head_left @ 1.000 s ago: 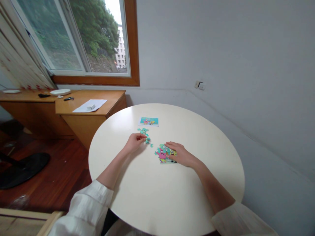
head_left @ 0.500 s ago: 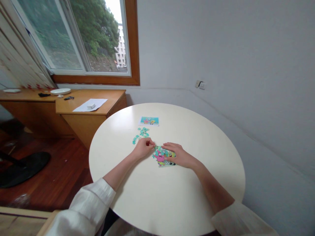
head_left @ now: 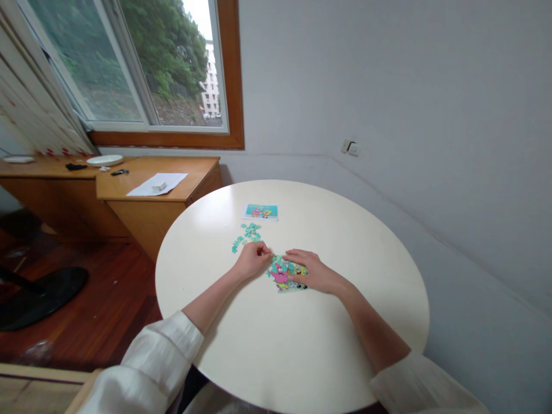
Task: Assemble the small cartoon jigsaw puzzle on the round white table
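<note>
A partly joined jigsaw puzzle [head_left: 280, 277] with a pink and a yellow cartoon figure lies on the round white table. My left hand [head_left: 253, 259] is at its upper left corner, thumb and forefinger pinched on a small puzzle piece that the fingertips mostly cover. Across the puzzle's right side rests my right hand [head_left: 314, 271], fingers spread and holding nothing, hiding part of the picture. Loose teal puzzle pieces [head_left: 250, 231] are scattered just beyond my left hand. Behind them lies a flat picture card [head_left: 261, 212] with similar cartoon figures.
The round table [head_left: 276, 345] stands near the wall. To the left is a wooden desk [head_left: 202, 172] with a white paper [head_left: 172, 181], a small white box [head_left: 158, 187] and a white plate [head_left: 105, 160]. A black round base [head_left: 56, 296] stands on the floor.
Almost nothing differs. Both hands keep their places at the puzzle, and the view has shifted very slightly.
</note>
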`<state>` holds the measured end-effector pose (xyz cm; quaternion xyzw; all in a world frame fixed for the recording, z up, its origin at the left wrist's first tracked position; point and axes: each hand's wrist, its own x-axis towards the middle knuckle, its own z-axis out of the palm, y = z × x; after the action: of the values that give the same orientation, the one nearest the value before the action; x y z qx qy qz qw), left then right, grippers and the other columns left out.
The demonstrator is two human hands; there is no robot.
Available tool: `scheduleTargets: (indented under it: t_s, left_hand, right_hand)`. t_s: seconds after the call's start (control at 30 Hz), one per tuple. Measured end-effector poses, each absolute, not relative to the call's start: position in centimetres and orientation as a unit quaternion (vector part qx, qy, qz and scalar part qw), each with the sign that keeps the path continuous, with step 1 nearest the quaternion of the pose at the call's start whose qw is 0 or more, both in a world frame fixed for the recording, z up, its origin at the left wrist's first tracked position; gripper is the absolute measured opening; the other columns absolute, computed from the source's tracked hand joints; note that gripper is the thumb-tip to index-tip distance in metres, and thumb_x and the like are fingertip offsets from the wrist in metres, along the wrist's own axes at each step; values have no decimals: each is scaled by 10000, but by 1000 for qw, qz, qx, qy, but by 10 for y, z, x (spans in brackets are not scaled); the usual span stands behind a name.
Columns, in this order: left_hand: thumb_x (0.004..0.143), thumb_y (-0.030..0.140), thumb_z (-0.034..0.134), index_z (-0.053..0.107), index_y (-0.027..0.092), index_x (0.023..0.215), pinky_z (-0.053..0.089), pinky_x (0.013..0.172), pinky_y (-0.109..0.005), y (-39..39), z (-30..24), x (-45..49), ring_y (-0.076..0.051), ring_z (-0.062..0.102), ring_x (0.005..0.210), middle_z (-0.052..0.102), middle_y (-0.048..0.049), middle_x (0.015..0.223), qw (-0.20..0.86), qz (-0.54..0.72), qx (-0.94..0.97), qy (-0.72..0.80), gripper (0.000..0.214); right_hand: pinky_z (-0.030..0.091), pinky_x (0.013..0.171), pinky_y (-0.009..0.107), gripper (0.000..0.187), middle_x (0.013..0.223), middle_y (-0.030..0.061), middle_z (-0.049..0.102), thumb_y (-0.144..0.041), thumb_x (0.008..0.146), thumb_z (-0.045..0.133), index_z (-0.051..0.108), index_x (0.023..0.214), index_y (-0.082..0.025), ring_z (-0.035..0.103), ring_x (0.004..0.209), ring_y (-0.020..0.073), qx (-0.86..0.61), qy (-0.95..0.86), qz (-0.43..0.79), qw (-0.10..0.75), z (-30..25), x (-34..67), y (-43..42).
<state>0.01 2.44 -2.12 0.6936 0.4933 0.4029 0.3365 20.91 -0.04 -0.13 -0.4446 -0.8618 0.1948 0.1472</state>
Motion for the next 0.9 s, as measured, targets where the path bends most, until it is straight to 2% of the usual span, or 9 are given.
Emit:
scheduleTargets:
  t_s: [0.27, 0.53, 0.9]
  left_hand:
    - [657, 240, 569, 551, 140, 564, 389, 532, -224, 20, -12, 2, -116, 526, 548, 591, -2, 561, 338, 390, 689, 509, 138]
    - [636, 223, 563, 534, 135, 562, 378, 523, -219, 20, -10, 3, -107, 516, 530, 580, 8, 554, 382, 385, 676, 498, 118]
    - [644, 174, 573, 556, 136, 580, 337, 523, -209, 18, -6, 3, -83, 444, 512, 526, 38, 531, 325, 361, 708, 513, 76]
  right_hand:
    - [247, 1046, 424, 499, 1332, 92, 446, -377, 756, 579, 521, 1226, -219, 363, 1250, 242, -453, -860, 195, 133, 5, 207, -4]
    - [247, 1043, 442, 511, 1323, 100, 453, -395, 741, 595, 532, 1216, -216, 368, 1244, 256, -441, -861, 207, 148, 1, 209, 0]
    - [244, 1044, 449, 507, 1320, 97, 456, -404, 739, 594, 537, 1211, -227, 369, 1243, 263, -442, -858, 209, 155, 2, 210, 0]
